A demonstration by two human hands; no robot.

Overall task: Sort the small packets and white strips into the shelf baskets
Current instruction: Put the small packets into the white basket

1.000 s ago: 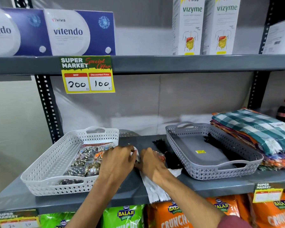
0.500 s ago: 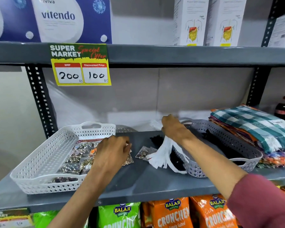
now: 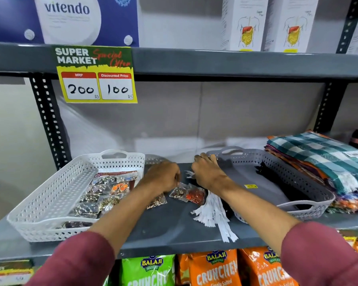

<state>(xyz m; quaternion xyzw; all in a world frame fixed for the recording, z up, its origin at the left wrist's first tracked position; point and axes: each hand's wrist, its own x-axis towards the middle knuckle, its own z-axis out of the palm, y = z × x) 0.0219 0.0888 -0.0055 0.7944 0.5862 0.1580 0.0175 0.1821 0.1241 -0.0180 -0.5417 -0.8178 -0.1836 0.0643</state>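
Grey shelf point(image 3: 163, 230): many small packets already lie in the white basket point(image 3: 46, 203); three loose packets point(image 3: 186, 194) and white strips point(image 3: 213, 211) remain between baskets, grey basket point(image 3: 310, 182) stripless. Left hand point(image 3: 161, 178) and right hand point(image 3: 207, 174) curl there; either grip's contents I cannot tell.

Bare shelf point(image 3: 163, 230) is left open below both wrists, toward the front edge. Between the fingertips of the left hand point(image 3: 161, 178) and right hand point(image 3: 207, 175), the gap is crowded by small packets point(image 3: 186, 194) and white strips point(image 3: 213, 211). Left of the fingers, passage is blocked by the white basket point(image 3: 50, 199) wall; right of them, by the grey basket point(image 3: 302, 174) rim. Overhead, room is capped by the upper shelf point(image 3: 236, 62).
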